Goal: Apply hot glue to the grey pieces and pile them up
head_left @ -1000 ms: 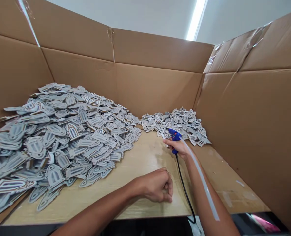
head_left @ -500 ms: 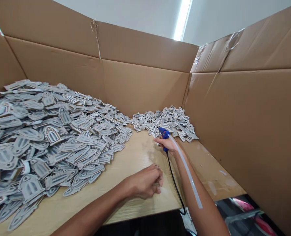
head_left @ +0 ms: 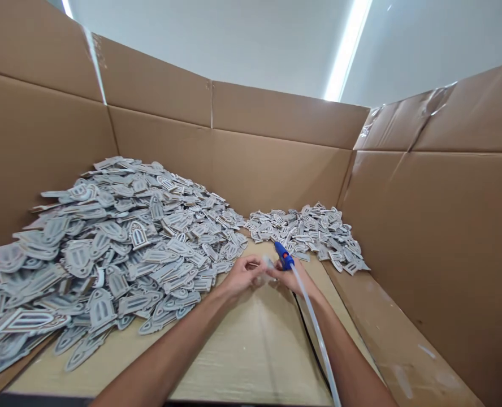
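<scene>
My right hand (head_left: 298, 278) is wrapped round a blue hot glue gun (head_left: 284, 256). A long translucent glue stick (head_left: 315, 323) trails from its back end over my right forearm. My left hand (head_left: 243, 276) meets the right one over the middle of the table, thumb and fingers pinched at a small pale piece (head_left: 269, 262). That piece is blurred and partly covered by fingers; my right fingertips also seem to touch it.
A large heap of grey-white arched window-shaped pieces (head_left: 149, 237) covers the left side. A smaller heap of similar pieces (head_left: 314, 229) lies at the far right corner. Cardboard walls (head_left: 276, 167) enclose the wooden table (head_left: 234, 362). A black cord (head_left: 308, 333) runs beneath my right arm.
My left hand has moved forward from the near table to meet the right hand, and now pinches the pale piece. The glue gun stays in my right hand. The camera view has shifted.
</scene>
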### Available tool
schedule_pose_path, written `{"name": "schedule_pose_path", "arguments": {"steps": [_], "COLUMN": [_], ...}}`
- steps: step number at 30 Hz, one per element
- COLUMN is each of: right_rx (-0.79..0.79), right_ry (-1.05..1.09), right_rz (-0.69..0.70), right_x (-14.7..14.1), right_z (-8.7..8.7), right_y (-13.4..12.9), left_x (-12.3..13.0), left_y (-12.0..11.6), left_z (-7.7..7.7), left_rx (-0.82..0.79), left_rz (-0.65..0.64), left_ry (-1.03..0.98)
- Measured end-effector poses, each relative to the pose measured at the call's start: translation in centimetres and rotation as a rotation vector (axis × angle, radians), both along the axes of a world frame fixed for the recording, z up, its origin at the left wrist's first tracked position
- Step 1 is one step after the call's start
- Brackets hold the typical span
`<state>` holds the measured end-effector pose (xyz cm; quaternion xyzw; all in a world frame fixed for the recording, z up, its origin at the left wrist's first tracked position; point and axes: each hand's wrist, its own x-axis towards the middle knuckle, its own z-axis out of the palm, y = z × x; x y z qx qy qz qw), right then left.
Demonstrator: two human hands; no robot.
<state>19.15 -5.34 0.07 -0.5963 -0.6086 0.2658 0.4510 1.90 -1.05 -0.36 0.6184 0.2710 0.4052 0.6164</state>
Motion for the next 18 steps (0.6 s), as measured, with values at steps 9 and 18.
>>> {"name": "schedule_pose_path", "arguments": {"steps": [9,18], "right_rx": [0.098,0.22], "right_ry": [-0.145,0.009], "right_rz": [-0.081,-0.078], "right_x": [-1.3,-1.4], "right_z": [-0.7,-1.2], "right_y": [-0.2,0.3], "left_x": [0.5,0.7], "left_y": [-0.1,0.6], "left_z": [-0.9,-1.9], "left_rx": [-0.108,0.056], "left_rz": [-0.009,0.152], "left_ry": [-0.144,-0.024]}}
